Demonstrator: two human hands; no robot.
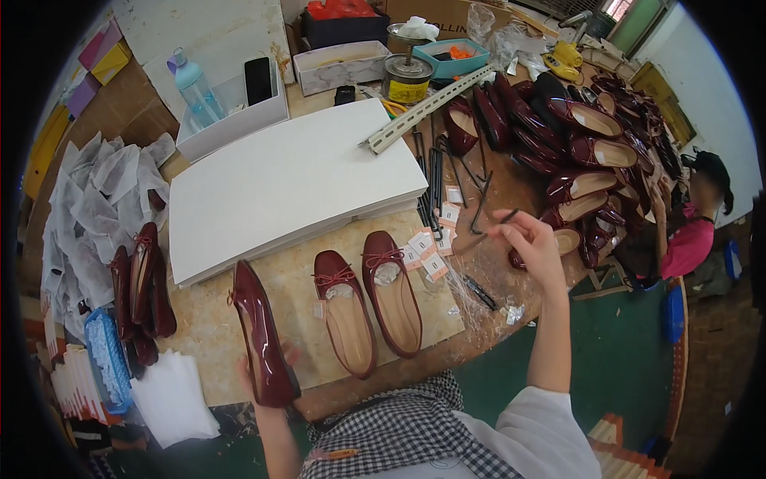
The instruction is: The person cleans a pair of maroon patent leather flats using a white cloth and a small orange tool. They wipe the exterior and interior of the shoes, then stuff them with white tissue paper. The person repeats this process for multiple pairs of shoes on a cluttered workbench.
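My left hand is closed around a glossy dark red ballet flat, which stands on edge with its side turned up and hides most of the palm. Two more flats with small bows stand side by side to its right, the nearer flat and another flat, both with crumpled paper in the toe. Over the right part of the bench, my right hand pinches a thin dark rod between thumb and fingers. Below it lie several black bent rods and white-and-orange tags.
A white board stack covers the bench middle, with a slotted metal bar across its corner. Dark red shoes are heaped at right, near a seated person in pink. Tissue paper and more shoes lie at left.
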